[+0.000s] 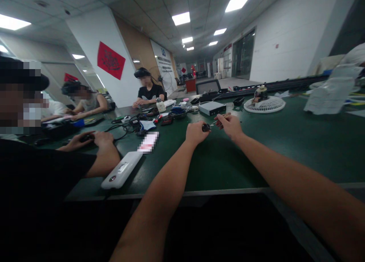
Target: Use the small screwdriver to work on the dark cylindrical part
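My left hand (196, 132) is closed around a small dark round part (206, 127), held just above the green tabletop. Its exact kind is too small to make out. My right hand (230, 126) is closed on a screwdriver (227, 116) with a tan handle. The thin metal shaft slants left toward the dark part; whether its tip touches cannot be told. Fingers hide much of both objects. Beyond my hands, a grey metal box (212, 108) sits on the table.
A white fan grille with a motor (264, 103) lies at the back right. Cables (129, 126), small parts and a blue-white packet (147, 125) clutter the left. Nearer are a phone (148, 142) and a long white device (122, 170). A co-worker's hands (94, 138) work beside me; other people sit farther off.
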Tool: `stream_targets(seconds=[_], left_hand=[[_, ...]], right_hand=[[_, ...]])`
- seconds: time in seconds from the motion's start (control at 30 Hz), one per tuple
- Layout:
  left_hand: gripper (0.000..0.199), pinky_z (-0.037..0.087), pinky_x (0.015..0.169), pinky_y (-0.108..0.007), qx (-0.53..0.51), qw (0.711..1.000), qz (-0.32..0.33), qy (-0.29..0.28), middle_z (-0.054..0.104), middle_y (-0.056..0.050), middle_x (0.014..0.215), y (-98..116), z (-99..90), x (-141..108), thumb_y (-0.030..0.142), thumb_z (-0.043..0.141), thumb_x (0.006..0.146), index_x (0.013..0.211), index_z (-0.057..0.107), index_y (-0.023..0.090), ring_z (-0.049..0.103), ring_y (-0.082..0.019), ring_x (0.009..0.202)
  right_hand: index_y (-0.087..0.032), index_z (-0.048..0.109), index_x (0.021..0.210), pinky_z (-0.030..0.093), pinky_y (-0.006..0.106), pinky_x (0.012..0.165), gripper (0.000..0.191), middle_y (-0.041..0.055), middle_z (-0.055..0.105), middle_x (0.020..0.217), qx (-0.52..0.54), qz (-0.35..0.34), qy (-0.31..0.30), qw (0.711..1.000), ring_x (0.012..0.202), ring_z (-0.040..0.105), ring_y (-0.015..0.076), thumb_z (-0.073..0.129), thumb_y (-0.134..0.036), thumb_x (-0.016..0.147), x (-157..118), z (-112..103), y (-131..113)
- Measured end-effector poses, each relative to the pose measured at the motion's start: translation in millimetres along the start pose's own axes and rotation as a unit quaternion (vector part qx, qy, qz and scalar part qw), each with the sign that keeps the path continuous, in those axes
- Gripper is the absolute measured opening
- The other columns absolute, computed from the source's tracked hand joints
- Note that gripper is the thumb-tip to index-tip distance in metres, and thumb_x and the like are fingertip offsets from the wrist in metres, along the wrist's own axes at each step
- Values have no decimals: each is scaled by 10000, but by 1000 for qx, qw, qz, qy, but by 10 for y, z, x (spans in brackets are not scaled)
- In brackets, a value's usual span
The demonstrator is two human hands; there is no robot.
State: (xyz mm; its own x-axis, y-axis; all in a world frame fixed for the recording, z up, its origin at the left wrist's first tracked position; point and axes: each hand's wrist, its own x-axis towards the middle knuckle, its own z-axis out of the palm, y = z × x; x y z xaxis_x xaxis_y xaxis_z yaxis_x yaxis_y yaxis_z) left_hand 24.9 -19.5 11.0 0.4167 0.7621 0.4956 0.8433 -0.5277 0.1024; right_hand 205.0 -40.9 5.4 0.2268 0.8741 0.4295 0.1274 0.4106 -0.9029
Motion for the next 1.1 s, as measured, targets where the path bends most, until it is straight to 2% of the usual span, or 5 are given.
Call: stream_targets(seconds=[0.43, 0.6, 0.8, 0.97, 1.1], left_hand=[[346, 468, 919, -414, 0, 1000, 22, 2, 751, -84, 994, -14, 18, 6, 453, 693, 831, 1084, 682, 217, 676, -272, 964], [335, 471, 908, -414, 2, 1000, 25, 5, 753, -82, 979, -2, 14, 5, 449, 696, 827, 1067, 688, 215, 679, -276, 954], [343, 477, 901, -395, 3, 1000, 22, 0, 757, -69, 983, 14, 4, 1, 450, 697, 825, 1081, 691, 222, 683, -265, 950], [343, 467, 938, -400, 5, 1000, 15, -9, 754, -75, 1012, 35, -21, -6, 440, 698, 827, 1092, 690, 222, 677, -266, 987], [338, 463, 943, -401, -3, 1000, 18, -14, 755, -73, 1014, 41, -30, -10, 430, 697, 829, 1097, 688, 224, 677, -265, 989]], right_hand=[[-185, 678, 764, 490, 270, 506, 280, 58, 667, 673, 36, 28, -2, 999, 627, 640, 185, 589, -432, 864, 49, -2, 63], [-174, 678, 765, 485, 275, 498, 280, 72, 677, 676, -21, 44, 6, 999, 621, 651, 195, 610, -430, 856, 62, -10, 84], [-178, 657, 791, 490, 241, 513, 313, 55, 674, 696, 41, 54, -4, 998, 628, 649, 164, 589, -471, 877, 28, 5, 24], [-170, 658, 767, 473, 228, 480, 259, 45, 652, 642, -13, 61, -3, 998, 594, 641, 157, 597, -388, 894, 13, 16, 2], [-172, 651, 790, 485, 226, 487, 241, 34, 651, 659, 43, 63, -21, 997, 588, 637, 146, 570, -363, 912, 2, 29, -13]])
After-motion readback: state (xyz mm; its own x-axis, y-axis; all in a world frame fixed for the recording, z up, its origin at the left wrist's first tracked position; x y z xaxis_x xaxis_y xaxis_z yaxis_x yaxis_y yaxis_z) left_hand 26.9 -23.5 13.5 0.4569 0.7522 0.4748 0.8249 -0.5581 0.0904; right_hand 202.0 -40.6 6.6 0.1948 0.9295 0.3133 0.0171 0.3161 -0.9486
